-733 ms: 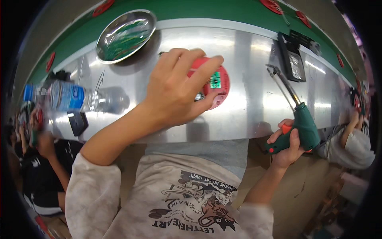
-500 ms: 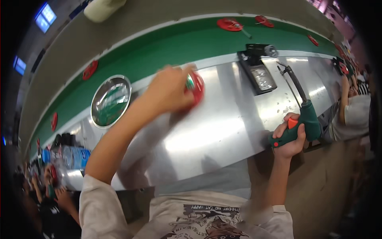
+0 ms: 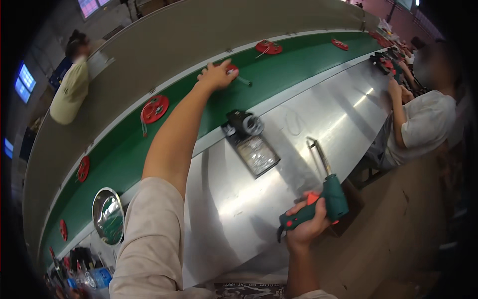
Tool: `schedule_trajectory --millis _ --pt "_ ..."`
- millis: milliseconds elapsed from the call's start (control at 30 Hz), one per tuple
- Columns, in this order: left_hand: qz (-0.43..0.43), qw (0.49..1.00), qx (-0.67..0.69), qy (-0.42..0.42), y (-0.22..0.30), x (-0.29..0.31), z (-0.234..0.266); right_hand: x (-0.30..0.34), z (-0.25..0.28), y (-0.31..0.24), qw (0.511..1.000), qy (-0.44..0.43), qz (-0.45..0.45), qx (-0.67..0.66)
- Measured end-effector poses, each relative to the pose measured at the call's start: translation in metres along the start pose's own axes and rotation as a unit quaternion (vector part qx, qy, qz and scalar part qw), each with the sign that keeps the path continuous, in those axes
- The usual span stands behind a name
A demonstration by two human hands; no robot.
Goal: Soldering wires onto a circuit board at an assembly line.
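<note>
My left arm stretches far over the green belt. At its end my left hand [image 3: 214, 78], fingers spread, is over a red round part [image 3: 231, 69] with a thin green tube; most of that part is hidden beneath the hand. In my right hand [image 3: 311, 222] is a dark green soldering gun [image 3: 335, 197] with an orange-red trigger. Its metal tip points up and away, above the steel tabletop [image 3: 224, 204]. Between the two hands, on the steel, stands a black holder [image 3: 258, 155] with a shiny tray and a grey reel [image 3: 253, 125].
More red round parts, one of them a red disc [image 3: 155, 108] with wires, lie along the green belt [image 3: 186, 124]. A round metal dish [image 3: 108, 216] and a water bottle [image 3: 99, 277] are at the left. A co-worker [image 3: 428, 119] sits at the right. Another person stands beyond the partition.
My left hand has gone from a red part above the steel tabletop out to another on the belt. The view has swung right. My right hand still grips the soldering gun.
</note>
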State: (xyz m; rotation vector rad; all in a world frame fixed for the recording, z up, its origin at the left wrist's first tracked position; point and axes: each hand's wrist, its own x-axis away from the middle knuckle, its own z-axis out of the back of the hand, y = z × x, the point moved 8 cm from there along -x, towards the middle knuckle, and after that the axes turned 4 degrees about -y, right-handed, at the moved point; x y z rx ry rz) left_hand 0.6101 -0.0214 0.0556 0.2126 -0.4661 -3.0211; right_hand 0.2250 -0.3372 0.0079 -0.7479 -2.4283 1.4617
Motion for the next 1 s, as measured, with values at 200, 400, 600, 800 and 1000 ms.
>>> schedule_trajectory --millis 200,400,600,800,1000 --pt "-0.02 0.997 -0.036 -0.058 -0.033 0.009 -0.012 -0.002 -0.005 -0.002 1.0 -0.006 -0.021 -0.006" --pt "-0.07 0.993 0.076 0.065 -0.106 0.1 0.029 -0.006 -0.007 0.004 0.998 -0.024 -0.032 -0.046" --pt "-0.019 0.989 0.055 0.138 -0.131 0.171 0.065 -0.003 -0.003 0.0 0.998 -0.022 -0.04 -0.045" --pt "0.071 0.995 -0.041 0.064 -0.142 0.239 0.077 -0.003 0.0 0.011 0.995 -0.059 -0.069 -0.037" --pt "0.075 0.991 0.049 0.096 -0.124 0.346 0.123 -0.006 0.0 0.012 0.992 -0.084 -0.089 -0.008"
